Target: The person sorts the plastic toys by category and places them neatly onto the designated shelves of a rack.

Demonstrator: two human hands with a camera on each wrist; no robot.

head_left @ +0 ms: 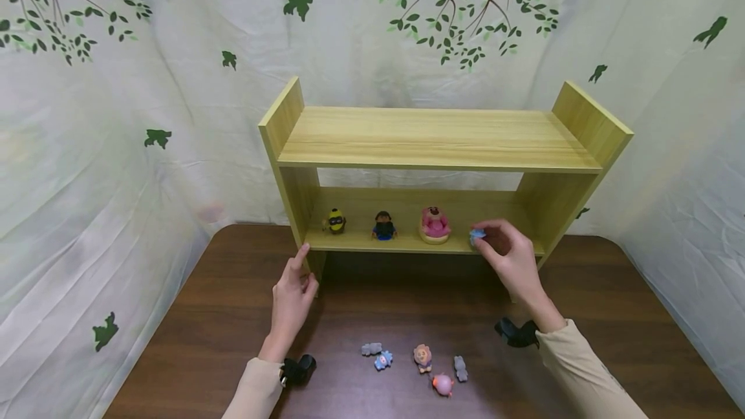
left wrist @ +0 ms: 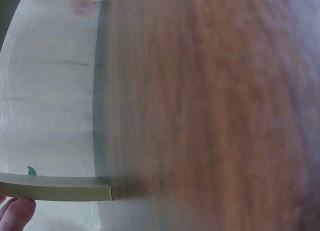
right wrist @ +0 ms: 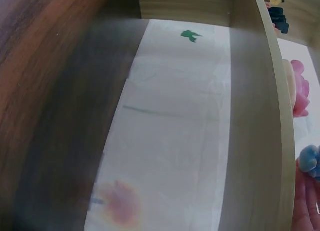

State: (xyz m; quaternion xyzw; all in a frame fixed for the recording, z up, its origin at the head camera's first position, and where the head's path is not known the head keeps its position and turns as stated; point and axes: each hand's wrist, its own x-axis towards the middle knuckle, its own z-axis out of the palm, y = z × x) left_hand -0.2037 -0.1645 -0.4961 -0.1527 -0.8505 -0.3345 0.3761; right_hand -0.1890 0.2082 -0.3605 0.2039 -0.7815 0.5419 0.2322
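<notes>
A small blue toy figure is pinched between the thumb and fingers of my right hand, at the right part of the lower shelf. The right wrist view shows the same blue figure beside the fingers, partly cut off by the frame. On that shelf stand a yellow minion figure, a dark-haired figure and a pink bear figure. My left hand touches the left side panel of the wooden rack with its extended index finger. A fingertip rests against the panel.
On the brown table lie two grey figures, a light blue one, a lion-like one and a round pink one. The rack's upper shelf spans above. White leaf-printed cloth hangs behind.
</notes>
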